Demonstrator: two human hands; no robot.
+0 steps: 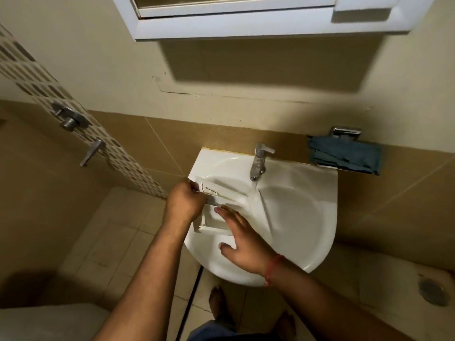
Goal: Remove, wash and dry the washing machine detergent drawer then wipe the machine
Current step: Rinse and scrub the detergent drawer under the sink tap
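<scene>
The detergent drawer (222,201) lies across the sink (307,217), its long axis running from 8 o'clock up to 2 o'clock into the tap (259,159) stream; the left hand (185,201) pinches its near-left end, while the right hand (242,238), fingers spread flat, rests on its 5 o'clock side

drawer (219,203) in sink (307,217), under tap (259,161)

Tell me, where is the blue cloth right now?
The blue cloth lies on a metal wall holder at the right of the head view, beside the white sink and right of the running tap.
</scene>
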